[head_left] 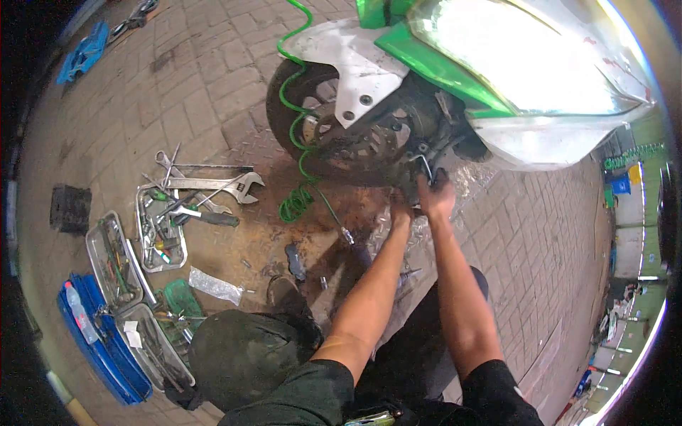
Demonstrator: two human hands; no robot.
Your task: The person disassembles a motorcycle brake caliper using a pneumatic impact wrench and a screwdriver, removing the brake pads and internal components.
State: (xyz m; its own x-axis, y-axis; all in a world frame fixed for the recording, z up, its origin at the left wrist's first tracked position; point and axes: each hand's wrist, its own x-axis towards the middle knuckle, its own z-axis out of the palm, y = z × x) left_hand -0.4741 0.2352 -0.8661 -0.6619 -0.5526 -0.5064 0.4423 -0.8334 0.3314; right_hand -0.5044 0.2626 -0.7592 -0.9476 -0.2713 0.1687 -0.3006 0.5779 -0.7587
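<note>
Both arms reach forward to the low part of a white and green motorcycle [526, 57], beside its front wheel [341, 135] with a brake disc. My right hand [438, 197] is closed around a bright, bent metal bar that looks like a hex key [425, 162]; its upper end meets the dark parts next to the wheel. Close by on the left, my left hand [401, 204] is up against the dark parts below the wheel. Shadow and grime hide its fingers, so I cannot tell what it holds.
A coiled green air hose [295, 204] hangs over the wheel and ends at a metal fitting. At left lie an adjustable wrench [238, 187], trays of tools [114, 263], a blue toolbox [99, 334] and a plastic bag [214, 285]. A dark round stool seat [249, 355] stands near me.
</note>
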